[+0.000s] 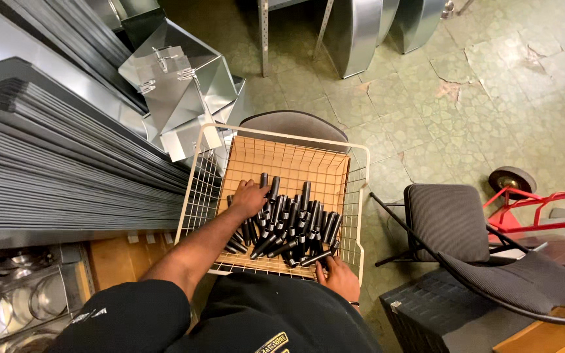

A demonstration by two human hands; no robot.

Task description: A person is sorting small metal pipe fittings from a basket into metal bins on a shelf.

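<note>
1. In front of you, a white wire basket (194, 189) with a brown cardboard liner (289, 163) rests on a grey chair seat (295, 122), and a heap of black cylindrical pieces (292, 225) lies in its near half.
2. Your left hand (248, 198) lies palm-down on the left edge of that heap, fingers spread loosely over the pieces (not closed around any one of them).
3. Your right hand (340, 277) sits at the basket's near right corner, fingers curled at the wire rim; whether they grip the rim or a piece, you cannot tell.
4. To your left, stacked grey metal sheets (53, 170) and folded sheet-metal ducting (178, 85) stand just beside the basket.
5. To your right, a folding chair (449, 222) stands near a red hand truck (537, 206).
</note>
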